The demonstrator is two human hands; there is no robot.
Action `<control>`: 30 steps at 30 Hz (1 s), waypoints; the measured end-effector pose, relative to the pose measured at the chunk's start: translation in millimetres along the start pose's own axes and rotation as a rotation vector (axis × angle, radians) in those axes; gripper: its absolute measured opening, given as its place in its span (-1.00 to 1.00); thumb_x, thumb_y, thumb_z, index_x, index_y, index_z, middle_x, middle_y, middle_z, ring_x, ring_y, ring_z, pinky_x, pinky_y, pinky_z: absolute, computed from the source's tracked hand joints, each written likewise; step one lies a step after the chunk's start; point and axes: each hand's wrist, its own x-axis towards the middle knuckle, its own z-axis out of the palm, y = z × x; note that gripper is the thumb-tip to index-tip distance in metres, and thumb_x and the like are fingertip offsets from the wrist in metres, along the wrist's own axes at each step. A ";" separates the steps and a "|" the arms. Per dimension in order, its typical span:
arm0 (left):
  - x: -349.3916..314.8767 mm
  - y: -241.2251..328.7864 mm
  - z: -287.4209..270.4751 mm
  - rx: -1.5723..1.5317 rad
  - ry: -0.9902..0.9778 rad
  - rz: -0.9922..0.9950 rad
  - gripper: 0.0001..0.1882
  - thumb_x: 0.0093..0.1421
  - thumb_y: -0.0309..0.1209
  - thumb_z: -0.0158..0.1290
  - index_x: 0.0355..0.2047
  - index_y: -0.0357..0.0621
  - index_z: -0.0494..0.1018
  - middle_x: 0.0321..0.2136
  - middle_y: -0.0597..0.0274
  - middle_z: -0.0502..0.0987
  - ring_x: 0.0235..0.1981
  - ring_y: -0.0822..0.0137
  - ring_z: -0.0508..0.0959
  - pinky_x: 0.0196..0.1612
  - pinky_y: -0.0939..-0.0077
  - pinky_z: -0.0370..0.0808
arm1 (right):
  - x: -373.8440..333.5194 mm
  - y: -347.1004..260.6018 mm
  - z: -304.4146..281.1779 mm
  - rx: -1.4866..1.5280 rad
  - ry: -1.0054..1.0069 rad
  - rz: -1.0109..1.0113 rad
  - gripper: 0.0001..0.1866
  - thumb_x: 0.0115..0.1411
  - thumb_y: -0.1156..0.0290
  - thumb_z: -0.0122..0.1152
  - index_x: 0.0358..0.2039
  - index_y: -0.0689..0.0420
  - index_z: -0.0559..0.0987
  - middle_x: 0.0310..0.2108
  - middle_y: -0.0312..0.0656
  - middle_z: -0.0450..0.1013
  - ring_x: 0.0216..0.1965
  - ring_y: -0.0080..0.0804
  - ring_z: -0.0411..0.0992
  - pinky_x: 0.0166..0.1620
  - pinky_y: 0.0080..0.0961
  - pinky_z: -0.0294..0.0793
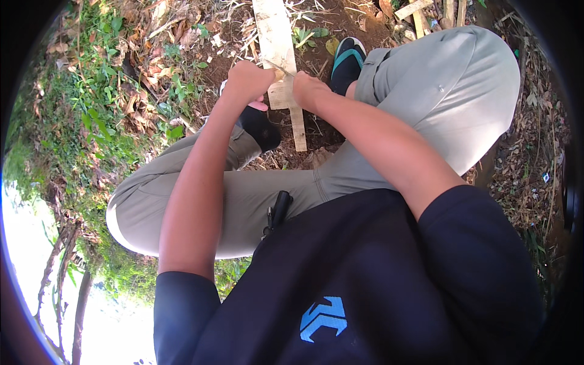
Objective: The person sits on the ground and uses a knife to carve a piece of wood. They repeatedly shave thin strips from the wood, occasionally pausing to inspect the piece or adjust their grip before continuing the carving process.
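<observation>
Find wooden board [275,30] on bare soil [317,137], left of right shoe [348,61]. Note narrow strip [298,131] at the board's near end; cannot tell whether cut from the board or separate. See right hand [310,91] closed at the board's right edge, apparently pinching the near end of a thin tool [280,67] slanting across the wood. See left hand [248,84] curled at the opposite edge; cannot tell whether pinching tool or board. Note pale wood pieces [415,9] farther off, beyond the shoe. Judge work as partway: near end possibly narrowed already, cutting or scraping under the tool seemingly unfinished. Cannot assess depth of any cut, nor amount left.
</observation>
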 end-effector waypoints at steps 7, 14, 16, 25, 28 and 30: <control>-15.4 13.0 -5.4 0.058 -0.027 -0.022 -0.61 0.07 -0.30 0.09 -0.58 -0.56 0.46 -0.65 -0.09 0.55 -0.66 0.12 0.63 -0.61 0.37 0.62 | 39.1 38.5 -11.4 -0.308 0.170 -0.293 -0.81 0.28 0.48 -0.15 -0.17 0.18 0.44 -0.17 0.05 0.57 -0.10 -0.02 0.56 -0.10 -0.14 0.54; 9.5 -24.2 -5.7 0.150 0.138 0.292 -0.51 0.05 -0.14 0.06 -0.54 -0.49 0.51 -0.53 -0.24 0.57 -0.51 0.03 0.65 -0.33 0.27 0.60 | 37.2 8.1 -92.0 -0.226 0.174 -0.114 -0.63 0.17 0.50 0.05 0.00 0.20 0.55 0.04 0.00 0.50 0.04 -0.09 0.51 -0.02 -0.15 0.54; 21.4 -33.4 -8.0 0.128 0.128 0.241 -0.52 0.06 -0.11 0.02 -0.57 -0.42 0.51 -0.58 -0.18 0.56 -0.52 0.03 0.64 -0.23 0.26 0.57 | 41.9 -1.6 -102.7 -0.116 0.117 -0.073 -0.59 0.14 0.50 0.08 0.04 0.25 0.54 0.08 0.02 0.46 0.08 -0.05 0.48 0.05 -0.20 0.50; -4.2 0.8 -14.2 -0.031 -0.007 -0.011 -0.59 0.13 -0.26 -0.01 -0.44 -0.52 0.47 -0.53 -0.07 0.59 -0.61 0.19 0.63 -0.58 0.36 0.63 | -10.1 -23.7 -76.1 -0.253 -0.068 -0.062 -0.65 0.11 0.48 0.11 -0.07 0.14 0.63 0.01 0.00 0.51 0.03 -0.13 0.51 0.00 -0.28 0.52; -8.2 4.3 -16.8 -0.023 -0.038 -0.005 -0.53 0.14 -0.23 0.03 -0.23 -0.56 0.49 -0.45 -0.03 0.57 -0.59 0.27 0.62 -0.61 0.34 0.65 | -8.8 -27.6 -61.1 -0.395 -0.151 -0.118 -0.63 0.05 0.51 0.16 -0.08 0.15 0.64 -0.01 -0.01 0.52 0.00 -0.13 0.53 -0.03 -0.31 0.53; -8.4 2.3 -19.1 -0.008 -0.045 0.058 -0.51 0.16 -0.20 0.02 -0.23 -0.56 0.49 -0.49 0.02 0.54 -0.52 0.25 0.65 -0.61 0.34 0.65 | -8.7 -27.5 -54.5 -0.558 -0.215 -0.243 -0.63 0.04 0.50 0.18 -0.10 0.13 0.65 -0.01 -0.01 0.52 0.00 -0.14 0.53 -0.03 -0.32 0.53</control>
